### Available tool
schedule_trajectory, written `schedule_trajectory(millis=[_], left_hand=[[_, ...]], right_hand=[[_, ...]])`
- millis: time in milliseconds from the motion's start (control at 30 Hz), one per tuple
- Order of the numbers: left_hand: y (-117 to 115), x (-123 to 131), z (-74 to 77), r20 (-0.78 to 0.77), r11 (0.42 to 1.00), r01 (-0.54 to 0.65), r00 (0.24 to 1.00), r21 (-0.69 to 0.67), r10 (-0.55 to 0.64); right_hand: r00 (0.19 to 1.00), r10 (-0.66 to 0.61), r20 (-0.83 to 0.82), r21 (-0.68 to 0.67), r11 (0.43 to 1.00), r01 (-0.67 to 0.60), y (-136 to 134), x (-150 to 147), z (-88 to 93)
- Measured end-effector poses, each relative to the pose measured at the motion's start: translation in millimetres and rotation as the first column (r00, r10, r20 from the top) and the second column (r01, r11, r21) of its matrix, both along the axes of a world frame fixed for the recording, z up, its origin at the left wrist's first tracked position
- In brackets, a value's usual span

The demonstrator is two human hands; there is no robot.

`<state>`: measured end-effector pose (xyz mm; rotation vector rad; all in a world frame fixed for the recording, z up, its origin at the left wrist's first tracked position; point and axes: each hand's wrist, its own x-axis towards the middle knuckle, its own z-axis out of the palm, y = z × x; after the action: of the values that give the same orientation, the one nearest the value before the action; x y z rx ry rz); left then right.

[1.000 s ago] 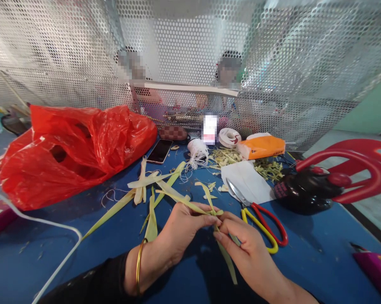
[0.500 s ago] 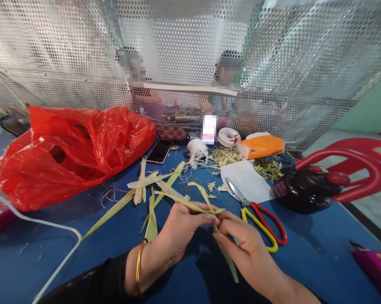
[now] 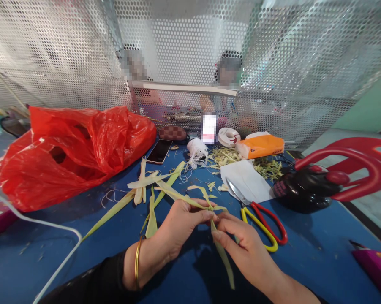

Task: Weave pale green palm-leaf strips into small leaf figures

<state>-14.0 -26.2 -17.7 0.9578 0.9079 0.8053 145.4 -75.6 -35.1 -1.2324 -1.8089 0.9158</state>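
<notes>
Both hands meet over the near middle of the blue table. My left hand (image 3: pixel 180 223), with a gold bangle at the wrist, pinches pale green leaf strips (image 3: pixel 222 257) where they cross. My right hand (image 3: pixel 241 240) closes on the same strips from the other side; one strip hangs below the fingers, others stick out above. The exact crossing is partly hidden by the fingertips. Left of the hands lie loose strips (image 3: pixel 114 213), some overlapping. Red-and-yellow-handled scissors (image 3: pixel 260 223) rest to the right, blades on a white paper (image 3: pixel 247 181).
A red plastic bag (image 3: pixel 76 156) fills the left, with a white cable (image 3: pixel 54 226) nearby. Along the back are a dark phone (image 3: pixel 159 151), white string (image 3: pixel 197 151), a ribbon roll (image 3: pixel 229 137), and an orange packet (image 3: pixel 262 145). A black bottle (image 3: pixel 301 190) stands right. Behind is perforated metal (image 3: pixel 184 46).
The hanging strip has swung slightly left and downward. The strip ends above the fingers have shifted a little. Both hands keep their pinch, nearly in place.
</notes>
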Motion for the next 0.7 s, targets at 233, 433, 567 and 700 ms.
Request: schedule_trajectory(millis=[233, 433, 567, 700], left_hand=[[0.0, 1.0, 6.6, 0.022, 0.989, 0.09, 0.996, -0.119, -0.088], [-0.1, 2.3, 3.1, 0.013, 0.991, 0.068, 0.998, -0.112, -0.067], [-1.0, 4.4, -4.0, -0.002, 0.996, 0.045, 0.999, -0.082, -0.046], [-2.7, 7.2, -7.5, -0.093, 1.0, 0.0, 0.996, -0.009, -0.001]], right_hand=[[0.957, -0.288, 0.028, 0.143, 0.949, 0.281, 11.2, 13.1, -5.0], [0.971, -0.238, 0.024, -0.06, 0.969, 0.239, 12.7, 9.8, -4.6], [0.971, -0.229, 0.063, -0.031, 0.973, 0.231, 8.5, 7.1, -5.1], [0.978, -0.192, 0.075, 0.032, 0.981, 0.19, 7.5, 7.0, -6.6]])
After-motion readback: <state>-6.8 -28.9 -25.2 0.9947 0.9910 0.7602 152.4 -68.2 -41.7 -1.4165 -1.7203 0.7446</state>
